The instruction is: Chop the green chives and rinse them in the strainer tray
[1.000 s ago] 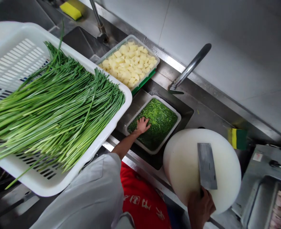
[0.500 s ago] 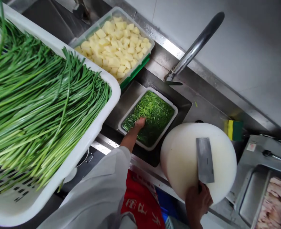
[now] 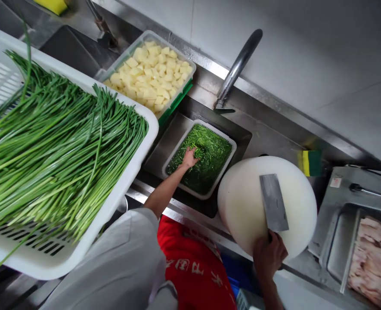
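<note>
My left hand [image 3: 190, 157] is at the cut green stalks [image 3: 211, 144], which lie in water in a white-rimmed basket [image 3: 231, 160] inside the sink. Its fingers are spread at the surface, with the tips among the greens. My right hand [image 3: 271, 255] is wrapped round the handle of a cleaver [image 3: 274, 202]. The cleaver's broad blade rests flat over the round white chopping block [image 3: 235, 202]. Long green stalks [image 3: 61, 142] fill much of a large white basket [image 3: 117, 189] on the left.
Behind the sink, a clear tub of potato chunks [image 3: 154, 73] sits beside a curved faucet [image 3: 238, 69]. A yellow and green sponge [image 3: 311, 162] stands beyond the block. At the right is a metal tray of pale meat [image 3: 373, 258].
My left hand has risen out of the water and its fingers now show. The camera view has shifted. My right hand still holds the cleaver over the block.
</note>
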Demonstrator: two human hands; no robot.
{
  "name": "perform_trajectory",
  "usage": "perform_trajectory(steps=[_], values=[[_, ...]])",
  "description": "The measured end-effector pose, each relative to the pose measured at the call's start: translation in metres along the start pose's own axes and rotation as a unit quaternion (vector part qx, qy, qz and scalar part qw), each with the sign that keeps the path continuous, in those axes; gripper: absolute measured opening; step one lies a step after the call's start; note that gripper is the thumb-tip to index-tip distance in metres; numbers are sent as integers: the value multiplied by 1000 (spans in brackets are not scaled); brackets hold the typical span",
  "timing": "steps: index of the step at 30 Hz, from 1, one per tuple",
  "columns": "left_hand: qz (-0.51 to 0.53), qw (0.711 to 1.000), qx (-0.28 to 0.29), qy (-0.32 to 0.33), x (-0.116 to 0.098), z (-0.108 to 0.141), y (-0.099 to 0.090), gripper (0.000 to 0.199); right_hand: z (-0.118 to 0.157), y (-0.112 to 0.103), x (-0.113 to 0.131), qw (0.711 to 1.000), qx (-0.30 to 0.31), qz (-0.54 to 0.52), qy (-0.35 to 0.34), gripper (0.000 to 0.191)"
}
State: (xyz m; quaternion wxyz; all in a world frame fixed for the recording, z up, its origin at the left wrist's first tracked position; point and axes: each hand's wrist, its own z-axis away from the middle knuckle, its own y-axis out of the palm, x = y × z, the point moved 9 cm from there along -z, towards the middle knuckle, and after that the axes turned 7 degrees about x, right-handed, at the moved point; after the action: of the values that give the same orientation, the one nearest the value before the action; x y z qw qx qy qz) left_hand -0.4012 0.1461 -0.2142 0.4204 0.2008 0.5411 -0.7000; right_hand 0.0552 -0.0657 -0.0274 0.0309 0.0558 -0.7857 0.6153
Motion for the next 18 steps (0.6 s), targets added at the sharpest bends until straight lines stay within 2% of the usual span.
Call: perform_trajectory(steps=[2, 4, 7, 10, 14, 18], values=[[-17, 1000, 23, -1, -6, 6, 6, 79, 0, -1, 0, 1000, -2, -4, 3, 42], [-70, 996, 56, -10, -8, 16, 20, 91, 0, -2, 1, 1000, -6, -4, 3, 42], [-190, 975, 118, 15, -8, 36, 57, 113, -1, -3, 3, 1000, -10, -4, 4, 41], [-278, 947, 151, 55, -1, 49, 92, 120, -1, -3, 3, 1000, -13, -3, 6, 40], [-279, 943, 181, 15, 23, 36, 114, 116, 0, -3, 3, 1000, -11, 3, 2, 41], [-201, 956, 210, -32, 39, 16, 124, 88, 0, -3, 3, 1000, 0, 3, 8, 42]])
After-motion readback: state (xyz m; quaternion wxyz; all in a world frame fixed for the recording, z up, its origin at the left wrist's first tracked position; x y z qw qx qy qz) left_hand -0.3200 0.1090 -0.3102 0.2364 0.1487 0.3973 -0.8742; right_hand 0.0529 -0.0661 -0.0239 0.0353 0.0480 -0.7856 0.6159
